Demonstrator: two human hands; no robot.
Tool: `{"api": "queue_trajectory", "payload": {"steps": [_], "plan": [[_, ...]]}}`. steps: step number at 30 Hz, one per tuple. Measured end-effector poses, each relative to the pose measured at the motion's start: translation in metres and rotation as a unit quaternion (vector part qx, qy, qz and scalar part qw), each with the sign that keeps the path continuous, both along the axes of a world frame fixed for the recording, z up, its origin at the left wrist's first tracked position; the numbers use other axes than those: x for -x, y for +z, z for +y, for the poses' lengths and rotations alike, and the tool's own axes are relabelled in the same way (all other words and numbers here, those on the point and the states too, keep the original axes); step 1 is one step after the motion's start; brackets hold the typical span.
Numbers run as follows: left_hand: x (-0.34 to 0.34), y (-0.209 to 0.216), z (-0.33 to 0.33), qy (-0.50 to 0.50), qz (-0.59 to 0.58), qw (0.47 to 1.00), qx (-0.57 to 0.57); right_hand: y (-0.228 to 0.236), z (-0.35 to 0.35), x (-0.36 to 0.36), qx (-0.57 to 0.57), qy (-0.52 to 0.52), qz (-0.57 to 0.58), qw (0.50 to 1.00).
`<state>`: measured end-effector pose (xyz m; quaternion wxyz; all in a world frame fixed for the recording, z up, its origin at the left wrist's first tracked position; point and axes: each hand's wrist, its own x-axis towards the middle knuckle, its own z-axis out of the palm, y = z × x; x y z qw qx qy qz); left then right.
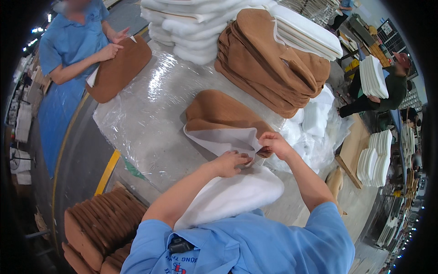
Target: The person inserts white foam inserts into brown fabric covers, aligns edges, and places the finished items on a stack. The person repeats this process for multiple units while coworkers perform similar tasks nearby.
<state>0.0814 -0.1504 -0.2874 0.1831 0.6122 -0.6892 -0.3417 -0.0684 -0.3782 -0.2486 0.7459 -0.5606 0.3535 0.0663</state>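
Okay, brown cover (219,107) is the landmark: lying on the plastic-wrapped surface (141,128) right in front of the worker, pale lining (223,137) turned up along its near side. Worker's right hand (273,144) is at the cover's right-hand end, thumb and fingers pinched closed on its edge. Left hand (232,163) is at the cover's near edge, back of the hand up, fingers bent against the lining; fingertips partly hidden, so can't tell whether it grips or only presses. White pad (237,194), plump, sits on the near side of the cover, between it and the worker's blue shirt (273,237), just under the left hand.

Beyond the cover, to its right: tall heap of brown covers (260,68), loosely folded. Straight beyond it, white padding stack (187,27). Right of the cover, white bundles in clear plastic (315,112). Near side, well left of it: brown cushions (102,228) packed in a row. Far left of the cover, a co-worker (75,39) in blue has both hands on another brown piece (119,71). Well off to its right, someone in dark clothes (394,89) carries white slabs (374,75).
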Motion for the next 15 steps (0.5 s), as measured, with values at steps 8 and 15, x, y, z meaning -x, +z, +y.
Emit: {"api": "queue_trajectory", "payload": {"steps": [8, 15], "plan": [[0.008, 0.04, -0.024, 0.143, 0.202, 0.963, -0.104, 0.006, 0.012, 0.005, -0.055, 0.002, -0.044, 0.998], [-0.019, 0.031, -0.024, 0.317, 0.55, 0.766, -0.103, 0.078, 0.001, 0.004, 0.119, 0.089, -0.146, 0.978]]}}
